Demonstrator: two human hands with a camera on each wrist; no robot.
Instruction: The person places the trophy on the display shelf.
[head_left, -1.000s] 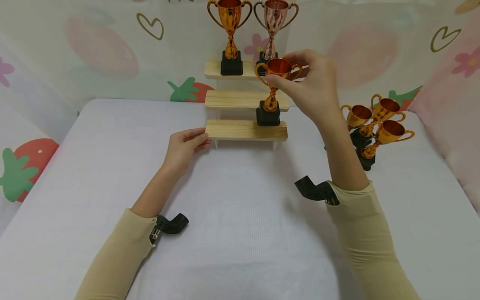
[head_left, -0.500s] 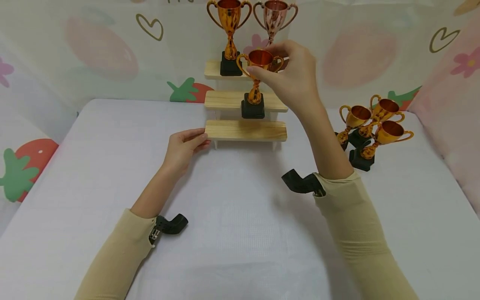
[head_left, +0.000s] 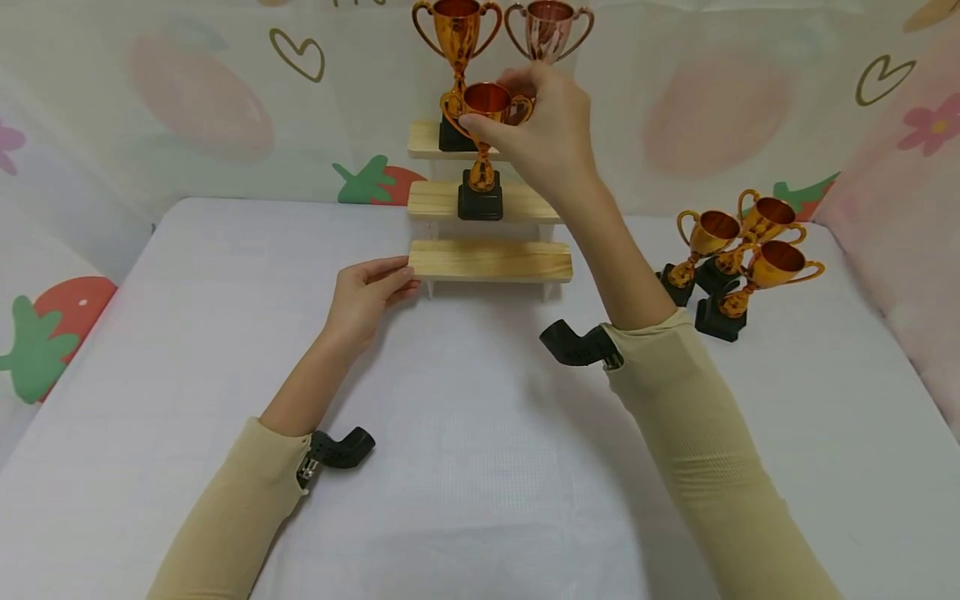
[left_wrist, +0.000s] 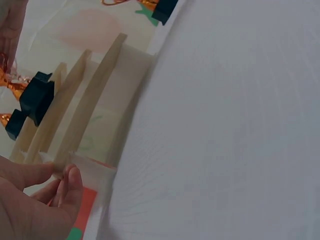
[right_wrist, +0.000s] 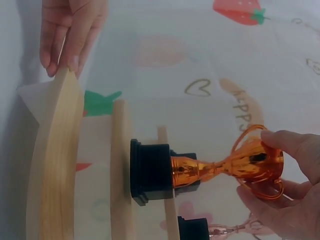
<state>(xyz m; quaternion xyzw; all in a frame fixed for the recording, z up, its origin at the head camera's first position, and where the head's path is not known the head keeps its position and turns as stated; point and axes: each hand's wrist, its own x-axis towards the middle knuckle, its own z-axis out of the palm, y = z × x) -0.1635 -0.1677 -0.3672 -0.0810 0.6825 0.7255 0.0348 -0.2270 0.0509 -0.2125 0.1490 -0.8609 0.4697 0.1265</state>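
My right hand [head_left: 551, 137] holds an orange-gold trophy cup [head_left: 480, 198] by its bowl and handles, thumb in front. The trophy is upright, its black square base close over the middle tier of a wooden three-tier display stand [head_left: 491, 262]. In the right wrist view the base of the trophy [right_wrist: 152, 172] is right at that tier's surface. My left hand [head_left: 363, 300] pinches the left end of the lowest tier, thumb on one side and fingers on the other, as the left wrist view of the hand [left_wrist: 45, 200] shows.
On the top tier stand another orange-gold trophy [head_left: 456, 37] and a rose-pink trophy [head_left: 549, 33], the latter partly behind my right hand. Three gold trophies [head_left: 780, 265] cluster on the white-covered table [head_left: 450, 467] to the right. A printed backdrop [head_left: 225, 100] hangs behind.
My right hand has carried the trophy left and farther back, from over the right of the lowest tier to the middle tier. My left hand has stayed at the stand's left end.
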